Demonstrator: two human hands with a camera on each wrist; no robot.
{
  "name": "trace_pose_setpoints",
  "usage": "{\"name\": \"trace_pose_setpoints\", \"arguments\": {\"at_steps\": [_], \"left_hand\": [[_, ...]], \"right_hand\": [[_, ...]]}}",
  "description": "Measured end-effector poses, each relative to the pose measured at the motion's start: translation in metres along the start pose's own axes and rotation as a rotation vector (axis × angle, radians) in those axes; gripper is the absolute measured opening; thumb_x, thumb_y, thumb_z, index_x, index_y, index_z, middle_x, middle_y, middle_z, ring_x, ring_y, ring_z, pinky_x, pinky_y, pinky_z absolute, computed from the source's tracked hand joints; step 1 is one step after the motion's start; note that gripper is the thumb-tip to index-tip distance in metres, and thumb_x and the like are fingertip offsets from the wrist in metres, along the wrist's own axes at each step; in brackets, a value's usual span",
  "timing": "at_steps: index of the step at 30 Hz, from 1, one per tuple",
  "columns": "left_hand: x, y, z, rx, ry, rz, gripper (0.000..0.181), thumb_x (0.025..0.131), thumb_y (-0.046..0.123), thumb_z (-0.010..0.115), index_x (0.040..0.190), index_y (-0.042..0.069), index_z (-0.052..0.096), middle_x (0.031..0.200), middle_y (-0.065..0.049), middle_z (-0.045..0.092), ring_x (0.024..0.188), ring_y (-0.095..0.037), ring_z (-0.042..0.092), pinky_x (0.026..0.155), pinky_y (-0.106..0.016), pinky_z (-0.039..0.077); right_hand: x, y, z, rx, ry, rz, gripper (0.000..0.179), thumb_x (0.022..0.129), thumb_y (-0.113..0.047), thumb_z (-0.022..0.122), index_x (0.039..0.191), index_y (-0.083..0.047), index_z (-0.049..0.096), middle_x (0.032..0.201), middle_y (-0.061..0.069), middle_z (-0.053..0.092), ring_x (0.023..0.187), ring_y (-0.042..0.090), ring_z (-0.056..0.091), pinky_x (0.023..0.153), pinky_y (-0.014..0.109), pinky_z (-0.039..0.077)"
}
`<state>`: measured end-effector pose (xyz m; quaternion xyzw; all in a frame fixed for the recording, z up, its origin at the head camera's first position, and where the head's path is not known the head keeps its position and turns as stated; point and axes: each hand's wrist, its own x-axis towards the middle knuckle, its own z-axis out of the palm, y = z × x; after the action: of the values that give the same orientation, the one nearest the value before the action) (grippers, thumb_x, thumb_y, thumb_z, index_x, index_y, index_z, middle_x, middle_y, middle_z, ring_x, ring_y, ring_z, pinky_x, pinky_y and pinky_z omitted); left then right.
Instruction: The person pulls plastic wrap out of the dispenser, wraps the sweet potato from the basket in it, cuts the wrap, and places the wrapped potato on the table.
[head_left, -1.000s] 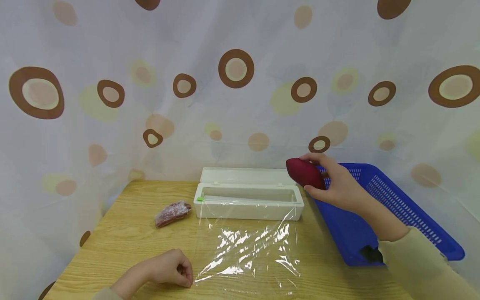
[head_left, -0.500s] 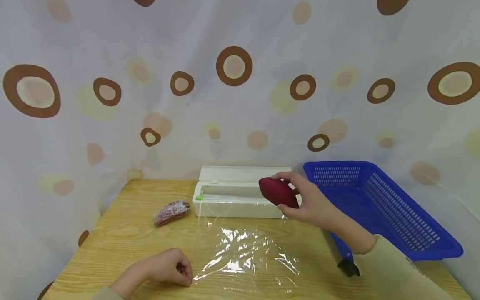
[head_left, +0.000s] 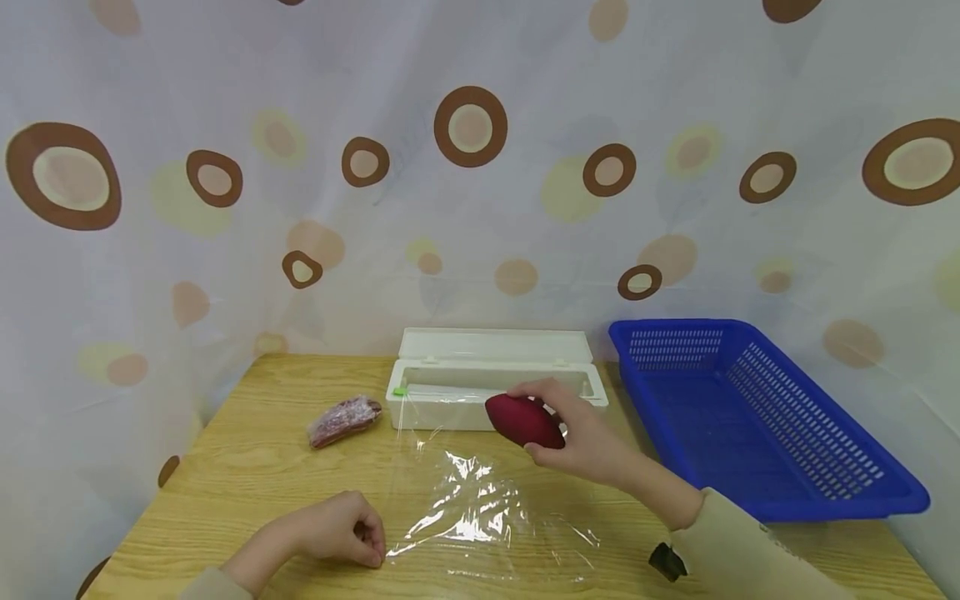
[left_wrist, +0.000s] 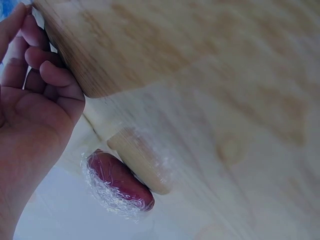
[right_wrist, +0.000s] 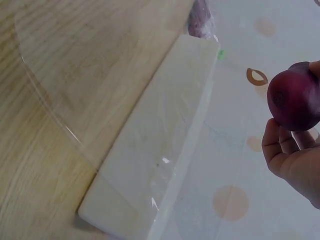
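Note:
My right hand (head_left: 588, 437) grips a dark red sweet potato (head_left: 523, 421), tapered at both ends, in the air over the far part of the cling film (head_left: 472, 512). In the right wrist view the sweet potato (right_wrist: 292, 100) shows its rounded end above my curled fingers. The clear film runs from a white dispenser box (head_left: 442, 414) toward me across the table. At the film's near left corner my left hand (head_left: 341, 529) rests on the table, thumb and forefinger pinching the film's edge. The left wrist view shows this pinch at its upper left.
A wrapped sweet potato (head_left: 343, 422) lies left of the dispenser, whose lid (head_left: 495, 344) stands raised behind it. A blue plastic basket (head_left: 652, 417) stands on the right side of the wooden table (head_left: 255, 467). A patterned curtain (head_left: 525, 217) hangs behind.
My right hand has carried the sweet potato from beside the blue basket leftward and down, over the film in front of the dispenser. My left hand has stayed at the film's corner.

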<state>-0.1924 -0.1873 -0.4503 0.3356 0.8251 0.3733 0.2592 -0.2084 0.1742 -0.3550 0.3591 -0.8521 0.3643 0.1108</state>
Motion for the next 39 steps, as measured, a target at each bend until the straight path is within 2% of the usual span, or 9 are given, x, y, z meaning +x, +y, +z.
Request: {"name": "trace_pose_setpoints", "arguments": {"at_steps": [4, 11, 23, 33, 39], "left_hand": [[0.001, -0.001, 0.0, 0.008, 0.003, 0.0, 0.006, 0.08, 0.015, 0.075, 0.077, 0.011, 0.072, 0.067, 0.011, 0.062, 0.058, 0.004, 0.046, 0.052, -0.013, 0.039], [0.001, 0.001, -0.001, 0.0, 0.0, 0.012, 0.007, 0.08, 0.016, 0.074, 0.078, 0.011, 0.072, 0.068, 0.011, 0.062, 0.058, 0.004, 0.047, 0.052, -0.013, 0.039], [0.001, -0.001, -0.001, -0.002, -0.01, 0.037, 0.007, 0.08, 0.016, 0.074, 0.077, 0.011, 0.072, 0.067, 0.013, 0.062, 0.058, 0.005, 0.046, 0.052, -0.013, 0.039], [0.002, -0.004, 0.0, -0.016, -0.025, 0.035, 0.006, 0.081, 0.016, 0.073, 0.078, 0.011, 0.072, 0.067, 0.013, 0.063, 0.057, 0.005, 0.047, 0.052, -0.013, 0.04], [0.001, -0.003, -0.001, -0.016, -0.021, 0.033, 0.006, 0.081, 0.016, 0.074, 0.077, 0.011, 0.072, 0.067, 0.011, 0.063, 0.057, 0.004, 0.047, 0.051, -0.013, 0.04]], "right_hand": [[-0.002, 0.002, 0.012, 0.02, -0.059, 0.034, 0.06, 0.073, -0.009, 0.074, 0.128, -0.018, 0.051, 0.119, 0.002, 0.057, 0.096, 0.014, 0.056, 0.075, 0.026, 0.052], [-0.004, 0.006, 0.032, 0.01, -0.132, 0.044, 0.059, 0.07, -0.011, 0.076, 0.124, -0.013, 0.052, 0.112, 0.0, 0.06, 0.096, 0.015, 0.054, 0.078, 0.028, 0.051], [-0.013, 0.008, 0.056, 0.0, -0.318, 0.112, 0.052, 0.074, -0.011, 0.075, 0.12, -0.018, 0.053, 0.113, -0.003, 0.059, 0.102, 0.014, 0.056, 0.086, 0.032, 0.049], [-0.014, 0.009, 0.066, 0.011, -0.412, 0.158, 0.049, 0.074, -0.009, 0.074, 0.118, -0.017, 0.054, 0.115, -0.001, 0.059, 0.104, 0.015, 0.056, 0.086, 0.03, 0.048], [-0.013, 0.015, 0.071, -0.034, -0.433, 0.135, 0.046, 0.074, -0.01, 0.074, 0.116, -0.013, 0.054, 0.111, -0.001, 0.06, 0.099, 0.012, 0.056, 0.087, 0.029, 0.048]]}}
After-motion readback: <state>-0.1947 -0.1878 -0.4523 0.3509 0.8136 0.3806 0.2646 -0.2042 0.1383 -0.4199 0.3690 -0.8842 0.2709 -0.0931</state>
